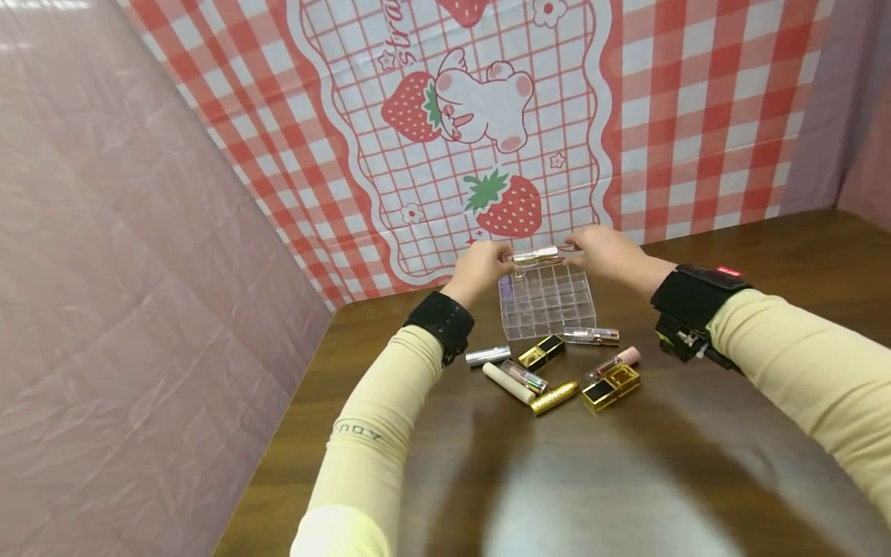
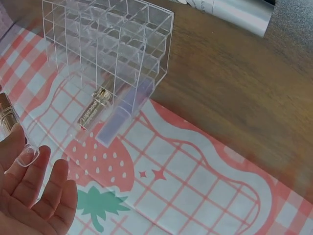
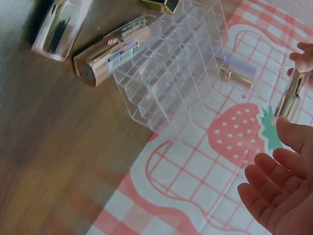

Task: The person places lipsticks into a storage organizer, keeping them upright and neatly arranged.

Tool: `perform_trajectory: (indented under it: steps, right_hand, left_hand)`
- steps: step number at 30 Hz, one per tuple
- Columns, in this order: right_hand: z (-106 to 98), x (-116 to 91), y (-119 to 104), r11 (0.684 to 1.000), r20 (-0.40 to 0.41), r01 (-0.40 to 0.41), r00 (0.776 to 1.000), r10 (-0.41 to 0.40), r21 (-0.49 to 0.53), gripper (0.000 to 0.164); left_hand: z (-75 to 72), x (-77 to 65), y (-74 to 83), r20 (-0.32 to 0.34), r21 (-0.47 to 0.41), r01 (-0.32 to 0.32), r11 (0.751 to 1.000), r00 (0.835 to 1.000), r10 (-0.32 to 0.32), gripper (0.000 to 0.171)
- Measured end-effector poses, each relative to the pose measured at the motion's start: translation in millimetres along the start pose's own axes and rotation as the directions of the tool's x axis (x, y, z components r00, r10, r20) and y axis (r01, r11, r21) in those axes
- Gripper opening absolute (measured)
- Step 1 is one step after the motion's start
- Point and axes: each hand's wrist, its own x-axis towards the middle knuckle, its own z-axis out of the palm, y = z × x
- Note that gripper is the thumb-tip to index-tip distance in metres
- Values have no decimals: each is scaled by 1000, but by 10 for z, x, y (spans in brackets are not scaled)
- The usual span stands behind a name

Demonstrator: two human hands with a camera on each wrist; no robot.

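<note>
My left hand [image 1: 482, 271] pinches one end of a clear-and-gold lipstick [image 1: 534, 255], held level above the back edge of a clear compartment organizer [image 1: 550, 302]. Close to the lipstick's other end is my right hand [image 1: 607, 251], thumb and fingers apart. In the right wrist view its thumb [image 3: 293, 132] appears beside the gold end; whether it touches cannot be told. At the organizer's back left corner, a purple tube [image 2: 122, 115] and another gold lipstick [image 2: 95, 107] stand in compartments.
Several cosmetics lie before the organizer: a silver tube [image 1: 487, 356], black-and-gold lipstick [image 1: 541, 352], cream tube [image 1: 508, 383], gold tube [image 1: 554, 398], square gold-and-black lipstick [image 1: 611, 388], pink-capped tube [image 1: 626, 357], and clear-cased one [image 1: 590, 336]. A checked strawberry cloth [image 1: 696, 116] hangs behind the wooden table [image 1: 362, 433].
</note>
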Motion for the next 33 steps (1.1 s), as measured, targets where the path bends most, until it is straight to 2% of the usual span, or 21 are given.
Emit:
perform_trajectory:
  steps: [9,15,21,25,31,33]
  right_hand:
    - [-38,1,81,1000,-41,20,999,-21,-13,28]
    - [1,9,157,1000,1,6,1000,-6,-18,33]
    - [105,28,255,1000,49,-13,999,13,-7,36]
    - [154,37,305,1000,72,-14,997,14,-6,38]
    - [207,31,377,999,81,46,996,-45,-7,18]
    - [225,37,390,998,93,62,994,-60,-15,17]
  left_hand:
    - [-34,49,-80,-12,46,52,998,999,-51,33]
    - [-26,97,-101,-25,82,68,994,997,-66,31]
    - [-6,123,-99,-26,96,65,993,998,-62,30]
    - [-8,144,-98,-19,130,37,991,999,-35,31]
    - [-42,200,-53,-20,199,15,980,1000,-11,32]
    - [-45,222,-37,-21,234,11,972,1000,-6,31]
